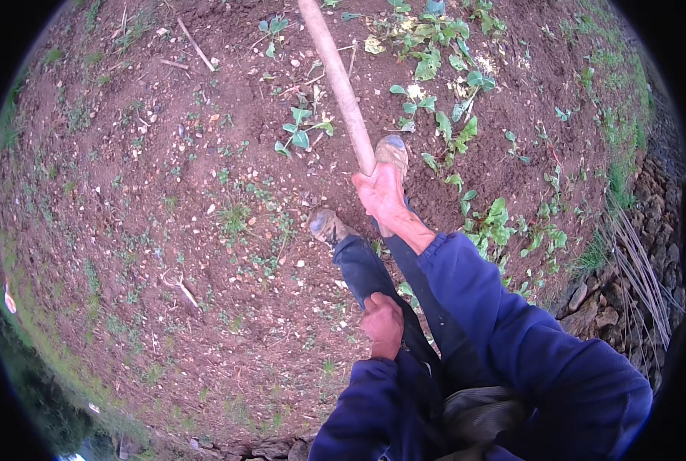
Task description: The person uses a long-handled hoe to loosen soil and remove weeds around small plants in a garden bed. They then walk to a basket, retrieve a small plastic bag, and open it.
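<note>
A long wooden tool handle (340, 86) slants from the top edge of the view down to my right hand (382, 193), whose fingers are wrapped around its near end. The tool's far end lies outside the view, so its kind cannot be told. My left hand (384, 324) is curled into a fist against my dark trouser leg (366, 271), with nothing visible in it. Below the hands, my soil-caked left boot (326, 226) and right boot (392, 152) stand apart on brown soil (250, 357).
Leafy seedlings (299, 129) grow left of the handle. A row of larger leafy plants (495, 222) runs along my right side. Rocks (588, 317) and dry stalks (637, 271) border the plot at right. Sticks (196, 45) and small stones litter the ground.
</note>
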A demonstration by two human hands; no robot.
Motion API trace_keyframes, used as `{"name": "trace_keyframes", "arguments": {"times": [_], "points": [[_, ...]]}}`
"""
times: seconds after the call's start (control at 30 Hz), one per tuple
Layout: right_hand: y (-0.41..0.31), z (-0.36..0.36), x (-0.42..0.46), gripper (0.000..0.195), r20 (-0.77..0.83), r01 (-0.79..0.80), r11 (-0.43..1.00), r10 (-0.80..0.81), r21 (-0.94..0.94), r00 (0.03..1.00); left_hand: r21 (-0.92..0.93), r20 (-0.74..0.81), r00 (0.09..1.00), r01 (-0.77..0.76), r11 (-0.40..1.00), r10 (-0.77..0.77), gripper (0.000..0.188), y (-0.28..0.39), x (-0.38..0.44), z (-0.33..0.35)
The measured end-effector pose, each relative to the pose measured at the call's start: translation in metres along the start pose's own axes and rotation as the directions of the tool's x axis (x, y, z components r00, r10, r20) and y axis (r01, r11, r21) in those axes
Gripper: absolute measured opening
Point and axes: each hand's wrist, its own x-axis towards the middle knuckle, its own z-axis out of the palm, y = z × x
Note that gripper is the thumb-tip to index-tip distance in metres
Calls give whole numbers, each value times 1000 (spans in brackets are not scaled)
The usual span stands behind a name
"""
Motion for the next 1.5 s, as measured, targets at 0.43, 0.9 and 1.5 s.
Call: {"name": "trace_keyframes", "arguments": {"times": [0.43, 0.9, 1.5], "points": [[81, 30, -48, 18, 236, -751, 638, 714, 170, 660, 39, -7, 995, -97, 995, 97, 18, -3, 1, 6], [61, -5, -70, 22, 454, -686, 547, 515, 479, 727, 41, -20, 993, -114, 993, 115, 18, -4, 6, 1], [56, -66, -82, 26, 461, -736, 382, 594, 559, 659, 197, 93, 989, -133, 971, 117, 16, 11, 12, -11]]}}
